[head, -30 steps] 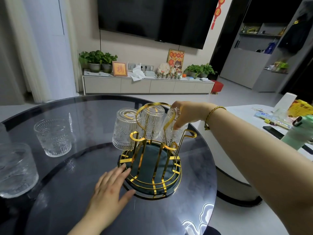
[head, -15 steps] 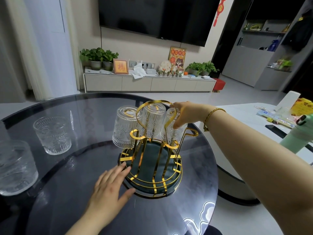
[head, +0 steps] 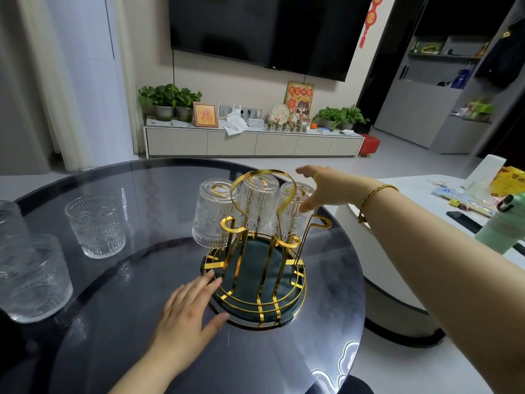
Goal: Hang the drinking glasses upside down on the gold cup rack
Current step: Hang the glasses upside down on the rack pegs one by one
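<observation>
A home living room: wall-mounted television (head: 264, 29), low cabinet (head: 252, 143), potted plants (head: 167, 100)

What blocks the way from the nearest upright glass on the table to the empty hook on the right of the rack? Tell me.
Nothing visible does. The upright glass stands on bare table left of the gold rack. The empty hook juts out on the rack's right; the open right hand hovers just above it, so it would need to clear first.

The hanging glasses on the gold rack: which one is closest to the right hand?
The rightmost hanging glass. The open right hand is just beside it, while the middle glass and left glass hang farther away.
</observation>
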A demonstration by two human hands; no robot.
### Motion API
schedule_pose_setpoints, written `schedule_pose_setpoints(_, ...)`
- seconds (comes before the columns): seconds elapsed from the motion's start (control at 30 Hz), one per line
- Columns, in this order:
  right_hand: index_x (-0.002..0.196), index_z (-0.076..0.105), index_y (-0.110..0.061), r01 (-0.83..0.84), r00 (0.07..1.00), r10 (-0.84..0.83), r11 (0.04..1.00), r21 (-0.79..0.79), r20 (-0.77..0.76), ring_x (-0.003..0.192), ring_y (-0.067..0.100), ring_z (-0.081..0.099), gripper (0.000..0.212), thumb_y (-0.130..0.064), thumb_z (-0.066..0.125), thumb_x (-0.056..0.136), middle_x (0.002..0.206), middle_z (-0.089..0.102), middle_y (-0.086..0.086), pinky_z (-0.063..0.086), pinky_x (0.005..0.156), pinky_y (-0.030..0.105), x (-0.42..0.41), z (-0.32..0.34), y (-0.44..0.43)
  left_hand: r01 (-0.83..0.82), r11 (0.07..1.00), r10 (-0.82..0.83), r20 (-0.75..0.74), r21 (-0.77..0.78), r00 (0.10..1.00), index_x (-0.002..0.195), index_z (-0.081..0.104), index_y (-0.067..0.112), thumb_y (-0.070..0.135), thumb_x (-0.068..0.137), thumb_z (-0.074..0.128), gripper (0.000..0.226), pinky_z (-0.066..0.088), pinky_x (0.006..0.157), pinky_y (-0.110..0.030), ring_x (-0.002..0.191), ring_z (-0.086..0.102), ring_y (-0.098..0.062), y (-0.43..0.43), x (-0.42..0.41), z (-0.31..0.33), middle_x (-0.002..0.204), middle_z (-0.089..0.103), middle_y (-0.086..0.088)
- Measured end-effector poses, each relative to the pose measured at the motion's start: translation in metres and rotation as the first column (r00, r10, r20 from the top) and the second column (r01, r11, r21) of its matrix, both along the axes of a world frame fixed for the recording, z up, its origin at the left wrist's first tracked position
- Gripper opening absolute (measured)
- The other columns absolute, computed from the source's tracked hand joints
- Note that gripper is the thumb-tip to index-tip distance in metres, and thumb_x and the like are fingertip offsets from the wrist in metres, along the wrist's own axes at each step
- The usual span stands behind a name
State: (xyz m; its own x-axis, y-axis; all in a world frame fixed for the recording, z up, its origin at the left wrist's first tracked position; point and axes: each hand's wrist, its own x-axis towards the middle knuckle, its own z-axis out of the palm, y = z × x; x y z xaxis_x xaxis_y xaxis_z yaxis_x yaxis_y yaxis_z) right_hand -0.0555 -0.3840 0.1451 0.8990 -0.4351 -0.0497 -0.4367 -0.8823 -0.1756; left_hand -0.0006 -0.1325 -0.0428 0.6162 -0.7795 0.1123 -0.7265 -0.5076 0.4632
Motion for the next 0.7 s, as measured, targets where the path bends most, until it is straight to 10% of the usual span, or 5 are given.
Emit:
schedule_pose_setpoints(0.2, 0.126, 0.038, -0.011, 0.01, 0.969, 0.01, 0.997, -0.079, 0.247, 0.121, 0.028, 0.037, 0.059, -0.016, 0.065, 0.074, 0.135, 0.041, 0.014, 0.033, 0.101, 0.037, -0.029, 0.019, 0.017, 0.0, 0.998, -0.004, -0.063, -0.056, 0.998, 0.136, 0.014, 0.032, 0.085, 0.06, 0.003, 0.094, 0.009, 0.113, -0.033, 0.138, 0.007, -0.013, 0.004, -0.001, 0.001, 0.147, 0.001, 0.015)
schedule_pose_setpoints(0.3, 0.114, 0.051, -0.01, -0.031, 0.889, 0.064, 0.996, -0.079, 0.453, 0.098, 0.017, 0.048, 0.039, -0.012, 0.061, 0.077, 0.121, 0.055, 0.013, 0.041, 0.085, 0.028, -0.039, 0.026, 0.039, -0.055, 0.989, 0.043, -0.084, -0.141, 0.995, 0.134, 0.027, 0.028, 0.044, 0.085, 0.047, 0.055, 0.016, 0.111, -0.034, 0.137, 0.016, -0.016, 0.01, -0.001, 0.0, 0.149, 0.019, 0.006)
schedule_pose_setpoints(0.57, 0.084, 0.065, -0.007, -0.317, 0.695, 0.184, 0.946, 0.067, 0.695, 0.066, 0.002, 0.055, 0.009, -0.009, 0.061, 0.077, 0.076, 0.061, -0.001, 0.045, 0.065, 0.007, -0.025, 0.023, 0.148, -0.257, 0.916, 0.277, 0.022, -0.309, 0.961, 0.085, 0.07, 0.007, 0.049, 0.065, 0.041, 0.055, 0.048, 0.086, -0.046, 0.098, 0.063, -0.027, 0.095, 0.002, 0.013, 0.092, 0.072, -0.013)
schedule_pose_setpoints(0.7, 0.084, 0.064, -0.003, -0.488, 0.694, 0.259, 0.855, 0.175, 0.672, 0.063, 0.011, 0.056, 0.01, -0.006, 0.063, 0.074, 0.078, 0.066, 0.01, 0.048, 0.067, 0.019, 0.004, -0.014, 0.208, -0.406, 0.879, 0.433, 0.064, -0.25, 0.899, 0.076, 0.07, 0.006, 0.03, 0.065, 0.061, 0.028, 0.054, 0.073, -0.047, 0.078, 0.069, -0.029, 0.147, 0.004, 0.011, 0.078, 0.073, -0.012)
